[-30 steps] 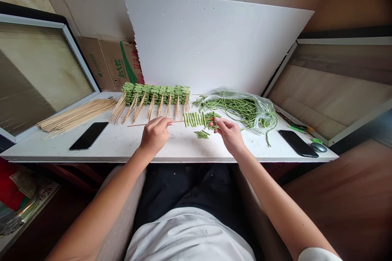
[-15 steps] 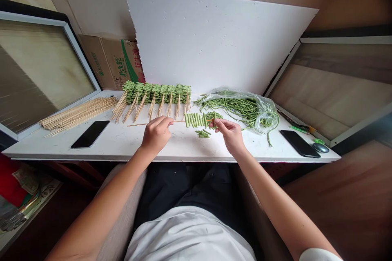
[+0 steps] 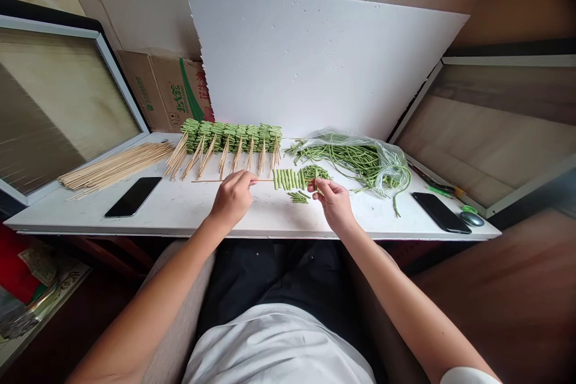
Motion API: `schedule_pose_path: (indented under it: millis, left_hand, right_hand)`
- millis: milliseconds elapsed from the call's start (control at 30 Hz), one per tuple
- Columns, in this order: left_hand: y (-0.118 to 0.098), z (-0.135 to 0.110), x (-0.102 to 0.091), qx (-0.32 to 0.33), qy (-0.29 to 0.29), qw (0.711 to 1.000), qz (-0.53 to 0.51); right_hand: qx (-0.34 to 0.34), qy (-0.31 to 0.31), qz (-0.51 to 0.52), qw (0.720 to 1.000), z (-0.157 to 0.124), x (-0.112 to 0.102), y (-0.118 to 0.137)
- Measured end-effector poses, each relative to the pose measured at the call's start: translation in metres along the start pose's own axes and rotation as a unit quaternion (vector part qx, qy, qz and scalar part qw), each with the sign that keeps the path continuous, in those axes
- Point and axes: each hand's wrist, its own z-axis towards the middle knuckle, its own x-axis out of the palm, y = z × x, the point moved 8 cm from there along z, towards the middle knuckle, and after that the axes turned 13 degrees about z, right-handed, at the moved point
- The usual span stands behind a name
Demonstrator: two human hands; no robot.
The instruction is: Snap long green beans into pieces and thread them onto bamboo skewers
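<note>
My bare forearms (image 3: pixel 157 300) angle inward across the front edge of the table (image 3: pixel 135 223). Left hand (image 3: pixel 233 198): palm down, fingers (image 3: pixel 240 179) curled closed. Right hand (image 3: pixel 333 204): wrist raised, thumb and forefinger pinched together at the tips. The two hands are apart, near the table's middle.

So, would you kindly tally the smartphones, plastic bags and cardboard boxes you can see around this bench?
Black smartphones: 2
Clear plastic bag: 1
Cardboard box: 1
Total: 4
</note>
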Motion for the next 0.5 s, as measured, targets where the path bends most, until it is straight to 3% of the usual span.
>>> schedule_pose_path:
  millis: [333, 500]
  left_hand:
    - [0.0037, -0.0009, 0.0048, 0.008, 0.033, 0.999, 0.001]
    - [0.0035, -0.0031, 0.0051, -0.004, 0.018, 0.999, -0.039]
  right_hand:
    - [-0.062, -0.015, -0.021, 0.998, -0.0037, -0.0017, -0.0004]
    - [-0.066, -0.013, -0.001, 0.998, -0.0028, -0.0022, 0.0000]
